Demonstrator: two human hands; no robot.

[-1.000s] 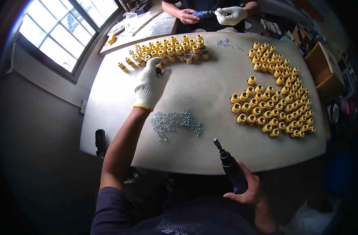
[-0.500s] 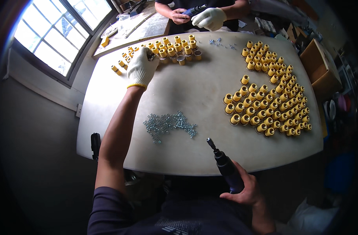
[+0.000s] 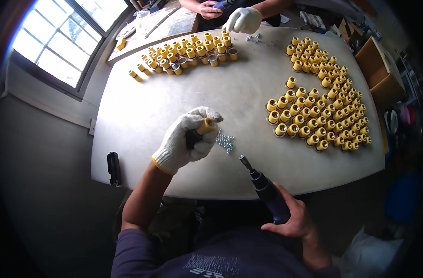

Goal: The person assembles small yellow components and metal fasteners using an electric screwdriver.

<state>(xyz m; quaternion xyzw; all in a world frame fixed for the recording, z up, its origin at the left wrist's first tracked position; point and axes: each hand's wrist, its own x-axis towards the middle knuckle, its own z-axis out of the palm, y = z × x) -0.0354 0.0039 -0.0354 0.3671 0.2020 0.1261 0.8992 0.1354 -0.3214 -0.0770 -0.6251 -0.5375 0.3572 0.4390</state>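
In a white knit glove, my left hand [image 3: 176,141] is closed around a yellow cylindrical piece with a dark base [image 3: 206,126], tilted over the middle of the table. Small metal nuts [image 3: 227,142] lie beside it, partly hidden behind the glove. My bare right hand [image 3: 295,217] grips a dark power screwdriver [image 3: 271,194] near the front edge, its bit pointing up and left toward the nuts. The bit touches nothing.
A cluster of yellow cylinders [image 3: 200,50] stands at the far left of the table [image 3: 128,134], and a larger group [image 3: 322,111] at the right. Across the table a co-worker's gloved hand [image 3: 244,21] reaches toward a yellow cylinder. A black case [image 3: 113,168] lies at the left edge.
My left hand has come back from the far-left cluster to the middle, bringing a yellow piece. The co-worker's gloved hand has moved left toward the cylinders. My right hand keeps the screwdriver.
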